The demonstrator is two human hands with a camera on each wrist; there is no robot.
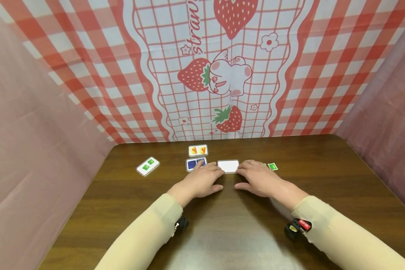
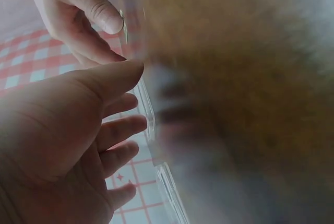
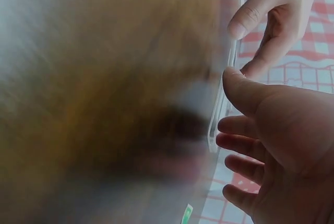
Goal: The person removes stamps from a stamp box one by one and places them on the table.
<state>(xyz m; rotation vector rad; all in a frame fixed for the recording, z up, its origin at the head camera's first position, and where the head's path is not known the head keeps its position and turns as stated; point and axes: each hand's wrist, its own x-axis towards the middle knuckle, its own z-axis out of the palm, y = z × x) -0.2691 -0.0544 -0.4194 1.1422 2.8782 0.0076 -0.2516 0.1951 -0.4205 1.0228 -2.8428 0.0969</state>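
Note:
A blank white card in a clear frame [image 1: 228,166] lies on the table between my two hands. My left hand [image 1: 201,180] has its fingertips at the frame's left edge, while my right hand [image 1: 264,179] has its fingertips at the right edge. In both wrist views the fingers are spread and loosely bent, with the thumbs apart from them. Under and behind the left fingers sits a framed card with dark blue squares [image 1: 191,165], partly covered. Beside the right hand lies a small green square piece [image 1: 272,166]; another green bit shows at the fingers, mostly hidden.
Behind the blue card is a framed card with two orange pictures [image 1: 198,150]. Farther left, a tilted framed card [image 1: 147,166] bears two green squares. The brown wooden table [image 1: 121,217] ends at a red-checked strawberry cloth [image 1: 202,112]; pink curtains hang at both sides.

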